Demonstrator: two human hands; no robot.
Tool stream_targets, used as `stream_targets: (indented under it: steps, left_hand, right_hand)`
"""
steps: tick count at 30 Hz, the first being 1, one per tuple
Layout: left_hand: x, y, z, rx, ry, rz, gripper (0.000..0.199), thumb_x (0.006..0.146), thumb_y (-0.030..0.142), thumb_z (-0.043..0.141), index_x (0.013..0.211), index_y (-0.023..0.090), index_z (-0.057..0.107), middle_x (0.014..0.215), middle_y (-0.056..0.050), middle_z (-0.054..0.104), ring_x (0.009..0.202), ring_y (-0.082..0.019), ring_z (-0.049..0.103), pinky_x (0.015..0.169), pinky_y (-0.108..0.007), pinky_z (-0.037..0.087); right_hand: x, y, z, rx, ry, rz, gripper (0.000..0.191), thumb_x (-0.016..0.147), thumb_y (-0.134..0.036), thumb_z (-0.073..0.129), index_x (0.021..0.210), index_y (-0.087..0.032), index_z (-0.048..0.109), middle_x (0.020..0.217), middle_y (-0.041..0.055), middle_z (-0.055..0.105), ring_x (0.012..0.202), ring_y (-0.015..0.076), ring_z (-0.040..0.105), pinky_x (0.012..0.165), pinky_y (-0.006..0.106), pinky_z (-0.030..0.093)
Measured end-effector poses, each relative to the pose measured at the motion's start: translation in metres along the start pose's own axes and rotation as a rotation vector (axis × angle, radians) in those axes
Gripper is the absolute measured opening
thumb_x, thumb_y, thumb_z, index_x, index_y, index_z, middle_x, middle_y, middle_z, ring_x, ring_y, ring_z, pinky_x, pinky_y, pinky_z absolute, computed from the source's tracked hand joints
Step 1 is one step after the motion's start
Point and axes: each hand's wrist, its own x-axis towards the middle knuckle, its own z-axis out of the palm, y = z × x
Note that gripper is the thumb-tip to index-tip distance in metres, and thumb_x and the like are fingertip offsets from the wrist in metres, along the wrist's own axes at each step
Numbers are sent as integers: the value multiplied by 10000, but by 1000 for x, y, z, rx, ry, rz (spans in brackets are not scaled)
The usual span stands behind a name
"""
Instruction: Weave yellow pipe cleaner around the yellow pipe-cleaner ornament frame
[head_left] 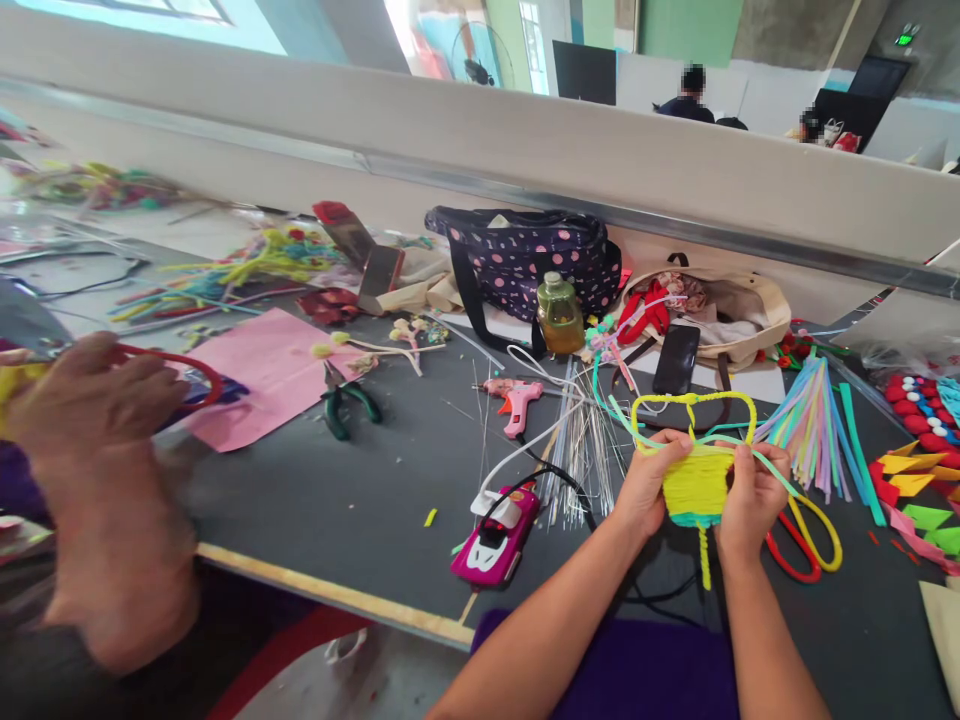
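Note:
Both my hands hold a yellow pipe-cleaner piece (696, 485) above the table's front right part. It has a wound, flat body with a teal lower edge, a tall open loop on top and a twisted stem hanging below. My left hand (654, 475) is closed on its left side, thumb on the front. Closed around its right side is my right hand (754, 490). A light green pipe cleaner (780, 470) runs across the top of the body, passing by both hands. Beside my right hand lie red and yellow loops (814, 545), like scissor handles.
Left of my arms lie a pink glue gun (514, 400), a magenta car-shaped device (496, 540) with cables, thin wires (581, 450) and green pliers (346, 400). Pastel pipe cleaners (810, 430) fan out at right. A co-worker's hand (97, 400) holds something red-handled at far left.

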Motion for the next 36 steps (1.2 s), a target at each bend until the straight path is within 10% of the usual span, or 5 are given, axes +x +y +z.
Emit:
stream_targets:
  steps: [15,23,36]
  left_hand:
    - [-2,-7,3,-39,164,42,339,496,265,847,734,124,651,664,-46,693,609,-208,658,658,-336,511]
    - [2,-4,0,10,218,111,305,497,258,836,715,129,665,625,-18,664,567,-159,612,604,-284,486]
    - [5,-11,-3,16,181,93,274,529,254,825,708,130,659,636,-21,667,581,-161,622,595,-273,479]
  right_hand:
    - [0,5,0,-17,-13,52,262,775,-370,663,870,-209,480,677,-8,662,611,161,646,574,257,466]
    - [4,10,1,31,-324,418,312,664,-408,747,818,-155,651,701,30,686,629,196,645,593,320,509]
    - [8,19,-1,49,-269,449,323,647,-415,755,803,-146,667,686,39,683,588,184,629,533,296,492]
